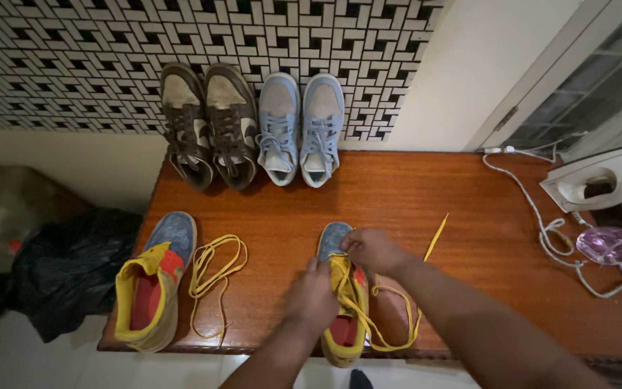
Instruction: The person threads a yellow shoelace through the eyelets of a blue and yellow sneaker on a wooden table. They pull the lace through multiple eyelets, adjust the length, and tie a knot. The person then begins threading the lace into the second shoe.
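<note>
Head view looks down on the yellow-and-blue sneaker [345,302] at the near edge of the tabletop [469,202], its toe pointing away from the person. Both hands sit on it: the left hand [312,294] is curled over the tongue, the right hand [373,250] nearer the toe, pinching the yellow lace [397,317], which trails off to the sneaker's right.
</note>
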